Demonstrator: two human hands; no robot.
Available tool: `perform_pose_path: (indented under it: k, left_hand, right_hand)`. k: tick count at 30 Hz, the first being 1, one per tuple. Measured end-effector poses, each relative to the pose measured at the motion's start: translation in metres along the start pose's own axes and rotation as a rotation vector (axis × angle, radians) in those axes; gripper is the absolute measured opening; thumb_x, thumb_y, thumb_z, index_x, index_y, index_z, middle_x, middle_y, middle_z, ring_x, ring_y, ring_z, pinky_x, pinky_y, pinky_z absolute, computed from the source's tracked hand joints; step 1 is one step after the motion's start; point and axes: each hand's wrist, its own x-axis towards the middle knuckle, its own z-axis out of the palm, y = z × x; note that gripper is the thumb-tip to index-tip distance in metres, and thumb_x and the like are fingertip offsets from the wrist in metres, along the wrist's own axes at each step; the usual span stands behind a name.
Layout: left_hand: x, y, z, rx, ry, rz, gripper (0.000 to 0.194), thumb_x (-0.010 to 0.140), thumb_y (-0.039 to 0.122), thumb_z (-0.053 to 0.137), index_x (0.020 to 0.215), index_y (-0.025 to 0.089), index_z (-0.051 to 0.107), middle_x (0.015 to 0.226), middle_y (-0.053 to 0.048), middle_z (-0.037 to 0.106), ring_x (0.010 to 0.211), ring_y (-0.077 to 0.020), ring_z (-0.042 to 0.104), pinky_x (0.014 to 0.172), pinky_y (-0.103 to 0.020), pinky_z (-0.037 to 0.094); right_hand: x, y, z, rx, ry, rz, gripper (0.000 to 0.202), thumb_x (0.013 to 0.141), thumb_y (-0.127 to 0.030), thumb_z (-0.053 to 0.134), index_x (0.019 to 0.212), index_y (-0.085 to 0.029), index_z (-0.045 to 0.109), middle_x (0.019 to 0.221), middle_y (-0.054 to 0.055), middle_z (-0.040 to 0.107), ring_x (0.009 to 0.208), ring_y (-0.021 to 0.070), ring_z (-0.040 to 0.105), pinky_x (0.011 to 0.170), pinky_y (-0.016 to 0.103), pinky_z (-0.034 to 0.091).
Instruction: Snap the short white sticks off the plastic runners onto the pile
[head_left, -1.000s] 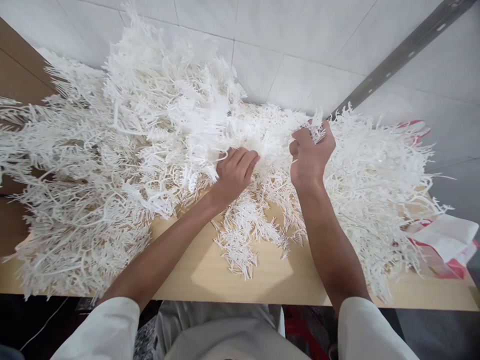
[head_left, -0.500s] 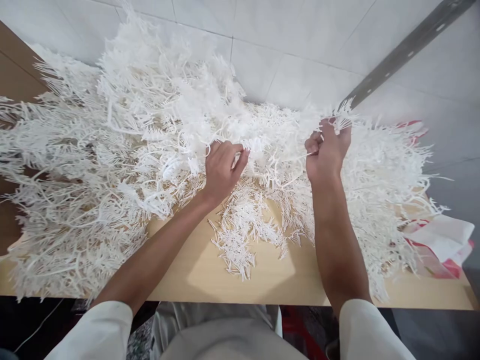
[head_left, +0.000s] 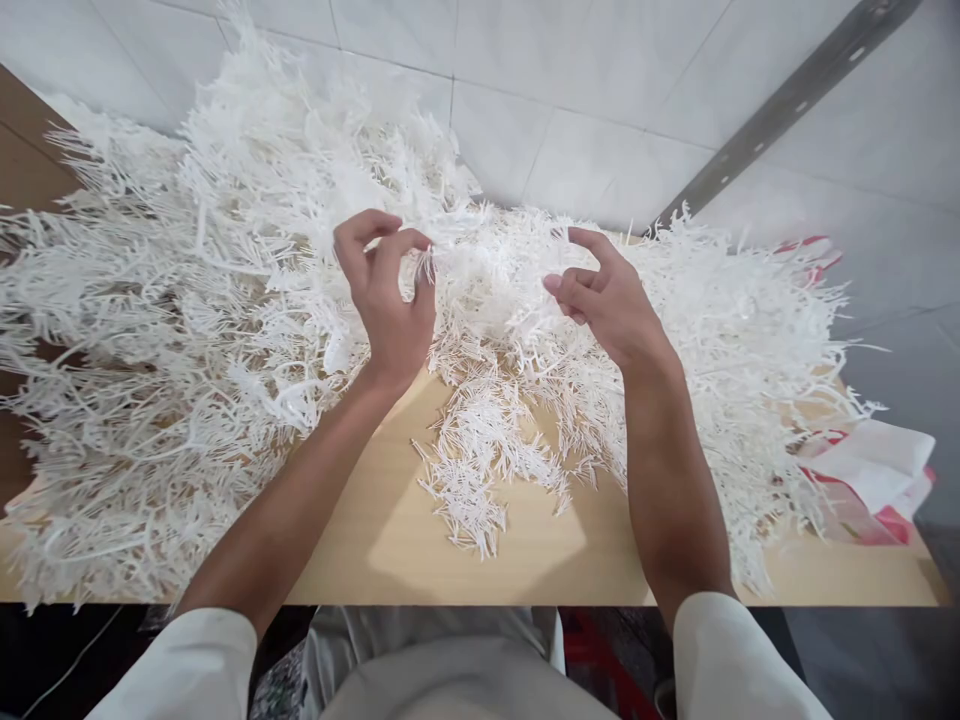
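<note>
Over the middle of the heap, my left hand (head_left: 390, 300) pinches a small white branched sprig (head_left: 426, 264) between thumb and fingertips. My right hand (head_left: 611, 300) is to its right above the white strands, index finger and thumb apart, with nothing plainly visible between them. Around both hands lies a large pile of white, plastic-looking branched sprigs (head_left: 247, 270), with thin tips and thicker stems. Short loose white bits (head_left: 480, 450) are scattered on the wooden table (head_left: 360, 530) in front of my hands.
A white tiled wall (head_left: 600, 110) stands behind the table, with a grey perforated metal bar (head_left: 780, 105) slanting across it. Brown cardboard (head_left: 34, 140) is at the far left. A white and red plastic bag (head_left: 874, 470) lies at the table's right end.
My left hand has risen and moved left, holding a small sprig. My right hand has come left and slightly down, and its index finger and thumb have spread apart.
</note>
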Motion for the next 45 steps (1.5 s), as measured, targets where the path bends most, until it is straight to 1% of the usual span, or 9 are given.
perform_pose_path:
  k: [3, 8, 15, 20, 25, 31, 37, 40, 45]
  left_hand:
    - [0.001, 0.012, -0.004, 0.015, -0.122, 0.061, 0.026, 0.089, 0.044, 0.052, 0.112, 0.032, 0.06, 0.125, -0.01, 0.051, 0.127, -0.0281, 0.044, 0.105, -0.047, 0.038]
    - [0.0, 0.025, -0.005, 0.007, -0.296, 0.102, 0.036, 0.086, 0.047, 0.056, 0.119, 0.034, 0.06, 0.136, -0.006, 0.054, 0.144, -0.0301, 0.03, 0.112, -0.051, 0.031]
    - [0.005, 0.022, -0.006, 0.373, -0.234, -0.039, 0.037, 0.096, 0.028, 0.034, 0.115, 0.039, 0.064, 0.149, 0.005, 0.047, 0.133, -0.035, 0.036, 0.103, -0.065, 0.015]
    - [0.003, 0.025, -0.009, 0.147, -0.216, -0.003, 0.028, 0.088, 0.038, 0.053, 0.114, 0.033, 0.062, 0.144, -0.004, 0.049, 0.135, -0.0355, 0.036, 0.107, -0.061, 0.024]
    - [0.004, 0.04, -0.012, 0.118, -0.274, 0.051, 0.048, 0.077, 0.043, 0.069, 0.121, 0.03, 0.057, 0.143, -0.007, 0.049, 0.147, -0.0371, 0.019, 0.116, -0.06, 0.015]
    - [-0.024, 0.067, -0.003, -0.154, -0.289, 0.581, 0.037, 0.082, 0.013, 0.054, 0.114, 0.032, 0.054, 0.11, -0.002, 0.066, 0.104, -0.0188, 0.062, 0.086, -0.036, 0.049]
    - [-0.083, 0.092, 0.024, -0.461, -0.538, 0.098, 0.029, 0.084, 0.003, 0.045, 0.103, 0.023, 0.054, 0.093, -0.003, 0.066, 0.088, -0.0138, 0.062, 0.081, -0.032, 0.053]
    - [-0.086, 0.088, 0.028, -0.364, -0.381, 0.106, 0.027, 0.085, 0.006, 0.047, 0.105, 0.023, 0.054, 0.098, -0.005, 0.063, 0.098, -0.0163, 0.06, 0.088, -0.036, 0.051]
    - [-0.061, 0.074, 0.024, -0.325, -0.11, 0.015, 0.035, 0.09, 0.032, 0.056, 0.122, 0.027, 0.041, 0.12, -0.007, 0.052, 0.116, -0.0194, 0.053, 0.091, -0.035, 0.049]
  right_hand:
    - [0.001, 0.003, -0.001, -0.031, 0.045, -0.012, 0.036, 0.077, -0.041, 0.075, 0.108, -0.031, 0.06, 0.068, -0.007, 0.054, 0.044, 0.0042, 0.04, 0.041, 0.022, 0.036]
    - [0.001, -0.001, 0.003, -0.122, 0.095, -0.112, 0.029, 0.08, -0.052, 0.069, 0.09, -0.027, 0.062, 0.079, -0.002, 0.06, 0.059, 0.0073, 0.052, 0.054, 0.025, 0.046]
    - [-0.006, -0.014, 0.005, -0.234, 0.113, -0.214, 0.024, 0.078, -0.049, 0.072, 0.082, -0.026, 0.065, 0.101, 0.002, 0.061, 0.097, 0.0159, 0.06, 0.065, 0.026, 0.051]
    - [-0.008, -0.016, 0.005, -0.15, 0.114, -0.203, 0.023, 0.077, -0.043, 0.075, 0.082, -0.024, 0.063, 0.083, -0.001, 0.059, 0.075, 0.0118, 0.061, 0.064, 0.029, 0.052]
    - [-0.008, -0.02, 0.003, -0.038, 0.116, -0.145, 0.033, 0.071, -0.044, 0.08, 0.082, -0.026, 0.054, 0.079, -0.003, 0.057, 0.069, 0.0116, 0.063, 0.062, 0.03, 0.055]
    - [-0.013, -0.027, -0.005, 0.064, 0.105, -0.13, 0.041, 0.072, -0.04, 0.079, 0.1, -0.034, 0.049, 0.084, -0.005, 0.059, 0.066, 0.011, 0.063, 0.063, 0.031, 0.055]
    - [-0.016, -0.031, -0.012, 0.036, 0.125, -0.157, 0.027, 0.078, -0.035, 0.071, 0.099, -0.033, 0.053, 0.074, -0.006, 0.054, 0.053, 0.0074, 0.05, 0.055, 0.028, 0.05]
    - [-0.018, -0.031, -0.017, 0.125, 0.088, -0.21, 0.024, 0.075, -0.027, 0.071, 0.094, -0.031, 0.057, 0.073, -0.007, 0.052, 0.048, 0.0059, 0.045, 0.049, 0.025, 0.048]
    - [-0.024, -0.03, -0.02, 0.07, -0.233, -0.111, 0.025, 0.069, -0.02, 0.077, 0.09, -0.024, 0.064, 0.081, -0.004, 0.058, 0.062, 0.0097, 0.059, 0.058, 0.028, 0.055]
